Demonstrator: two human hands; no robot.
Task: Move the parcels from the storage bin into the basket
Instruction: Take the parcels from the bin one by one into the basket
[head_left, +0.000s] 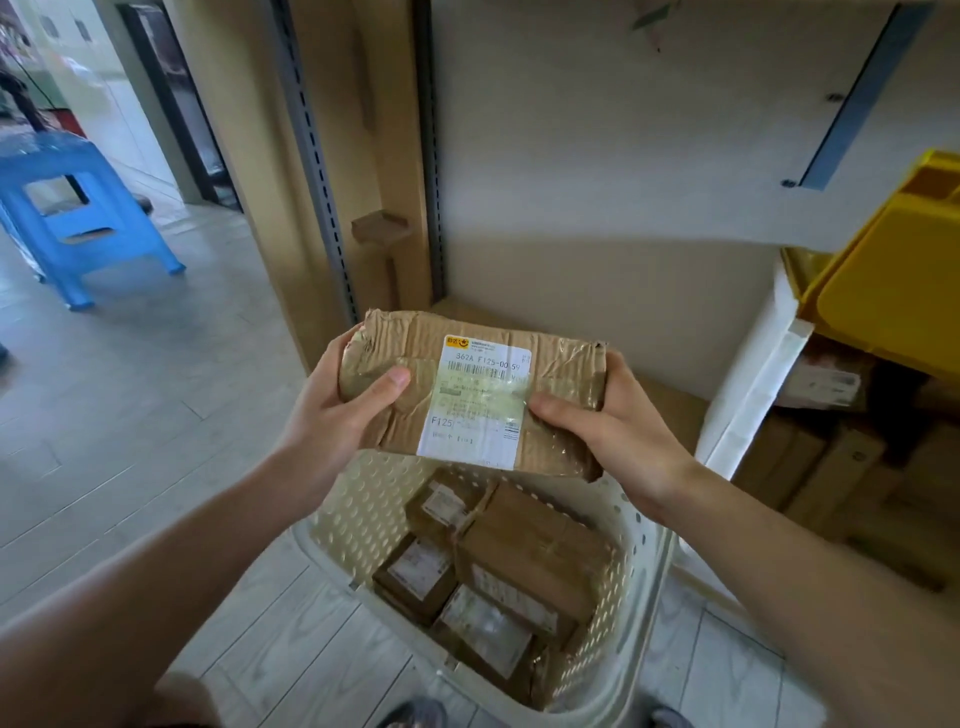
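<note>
Above the basket (358, 512), near the middle of the view, a cardboard parcel (470, 400) is held in the air by both hands. Its brown wrapping is creased and dented, its far left corner is crumpled, and clear tape is stretched across its top. A white shipping label (480, 400) with a barcode, printed codes and a small yellow logo is stuck on the upper face, slightly tilted. The left hand (332, 415) is wrapped round the left end of the parcel, with the thumb pressed on top and the fingers curled underneath. The right hand (608, 426) is closed round the right end in the same way, with the thumb laid on the near right edge beside the label. The basket, cream plastic with perforated walls, is set on the pale plank floor (130, 441) just below the held parcel, and several smaller brown parcels (519, 566) with white labels are packed inside it, touching one another. To the right, a white storage bin (753, 395) is seen with more brown boxes (831, 467) in it, and a yellow bin (893, 280) is placed above those. At the far left, a blue plastic stool (78, 208) is stood on the floor, well apart from the basket.
</note>
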